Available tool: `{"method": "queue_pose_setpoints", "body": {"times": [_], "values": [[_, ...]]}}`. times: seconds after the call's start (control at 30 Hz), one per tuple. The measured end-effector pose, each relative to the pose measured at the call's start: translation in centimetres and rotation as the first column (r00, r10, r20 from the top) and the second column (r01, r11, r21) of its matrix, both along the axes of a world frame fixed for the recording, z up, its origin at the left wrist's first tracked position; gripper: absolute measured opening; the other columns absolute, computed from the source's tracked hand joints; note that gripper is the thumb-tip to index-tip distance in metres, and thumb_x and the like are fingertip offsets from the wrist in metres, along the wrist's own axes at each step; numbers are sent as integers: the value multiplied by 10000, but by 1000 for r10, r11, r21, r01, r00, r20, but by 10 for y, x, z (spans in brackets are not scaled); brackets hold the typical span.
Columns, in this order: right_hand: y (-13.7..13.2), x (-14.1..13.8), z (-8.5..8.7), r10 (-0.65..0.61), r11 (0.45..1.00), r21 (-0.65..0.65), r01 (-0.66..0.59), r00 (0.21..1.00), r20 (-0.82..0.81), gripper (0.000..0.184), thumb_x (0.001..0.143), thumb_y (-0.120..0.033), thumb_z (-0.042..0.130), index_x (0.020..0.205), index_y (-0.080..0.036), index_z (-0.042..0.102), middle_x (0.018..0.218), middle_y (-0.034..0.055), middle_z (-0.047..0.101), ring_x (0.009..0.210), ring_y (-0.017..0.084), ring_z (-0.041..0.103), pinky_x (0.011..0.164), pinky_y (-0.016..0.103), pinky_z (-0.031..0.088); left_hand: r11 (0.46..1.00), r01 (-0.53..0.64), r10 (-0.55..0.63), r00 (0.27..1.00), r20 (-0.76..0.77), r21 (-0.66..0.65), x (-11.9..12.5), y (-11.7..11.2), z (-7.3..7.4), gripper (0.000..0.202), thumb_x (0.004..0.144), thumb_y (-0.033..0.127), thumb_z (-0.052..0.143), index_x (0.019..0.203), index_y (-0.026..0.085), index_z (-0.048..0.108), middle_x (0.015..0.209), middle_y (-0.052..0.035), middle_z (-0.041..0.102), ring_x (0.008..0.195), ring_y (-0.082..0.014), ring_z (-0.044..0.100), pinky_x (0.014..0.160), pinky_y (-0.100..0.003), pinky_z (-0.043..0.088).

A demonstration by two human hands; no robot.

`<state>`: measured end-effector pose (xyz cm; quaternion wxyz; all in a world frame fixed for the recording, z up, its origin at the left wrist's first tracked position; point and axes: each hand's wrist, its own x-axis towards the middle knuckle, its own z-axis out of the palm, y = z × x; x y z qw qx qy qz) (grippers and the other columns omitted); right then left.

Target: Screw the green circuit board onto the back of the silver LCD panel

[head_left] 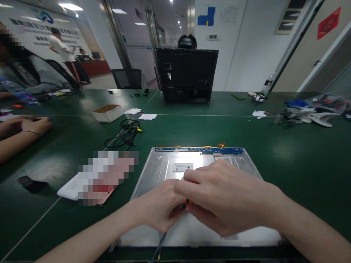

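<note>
A flat display panel (153, 171) lies with its silvery metal back up, a blue circuit board strip (181, 150) along its far edge. Both hands meet over its middle. My left hand (161, 204) is closed, and a thin dark cable (162, 239) runs out beneath it toward the near edge. My right hand (225, 197) has its fingers curled together against the left fingertips. Between the hands shows a small orange and black piece (188, 202); most of it is hidden, so its kind cannot be told. A white label (179, 167) sits just beyond the fingers.
Left of the panel lie a pixelated pink and white item (109, 179), a coiled black cable (124, 133) and a small open box (108, 113). A black monitor housing (188, 75) stands at the back. Another person's hands (30, 126) rest at far left. Plastic scraps (309, 113) lie right.
</note>
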<state>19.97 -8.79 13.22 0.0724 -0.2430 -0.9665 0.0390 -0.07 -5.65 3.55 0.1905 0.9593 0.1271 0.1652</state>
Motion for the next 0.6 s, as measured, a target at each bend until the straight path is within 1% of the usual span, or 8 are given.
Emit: {"method": "queue_pose_setpoints", "body": {"times": [0.1, 0.17, 0.33, 0.43, 0.6], "values": [[1, 0, -1, 9, 1000, 11, -9, 1000, 1, 103, 876, -202, 478, 974, -187, 502, 876, 14, 611, 624, 129, 464, 501, 289, 202, 1000, -9, 9, 998, -59, -5, -1, -1, -1, 151, 686, 100, 468, 792, 208, 464, 672, 29, 520, 679, -168, 519, 632, -259, 429], [1, 0, -2, 1, 1000, 24, -1, 1000, -2, 102, 892, -211, 472, 986, -186, 504, 868, 15, 611, 623, 133, 468, 501, 290, 203, 1000, -21, 20, 996, -84, -10, -1, -1, -1, 137, 687, 101, 474, 773, 207, 468, 670, 32, 520, 668, -162, 512, 630, -255, 422], [2, -1, -4, -15, 999, 52, 15, 1000, -3, 81, 916, -235, 464, 971, -191, 503, 837, 12, 615, 611, 136, 475, 503, 291, 194, 1000, -29, 28, 998, -58, -8, -1, -4, 1, 102, 702, 107, 466, 732, 205, 466, 677, 23, 532, 602, -149, 486, 587, -256, 401], [2, -1, -5, -16, 998, 58, 16, 1000, -2, 78, 923, -247, 469, 967, -193, 502, 833, 8, 618, 608, 136, 477, 501, 292, 196, 1000, -23, 22, 999, -38, -19, -1, -3, 1, 105, 694, 107, 464, 717, 209, 457, 646, 27, 523, 594, -151, 485, 589, -260, 404], [3, -2, -5, -9, 997, 79, 9, 1000, -6, 80, 925, -255, 469, 967, -194, 497, 812, -4, 612, 601, 136, 474, 497, 298, 200, 999, -27, 25, 998, -59, -39, 0, -2, 1, 128, 687, 101, 488, 704, 218, 438, 615, 38, 518, 611, -157, 501, 608, -258, 419]]}}
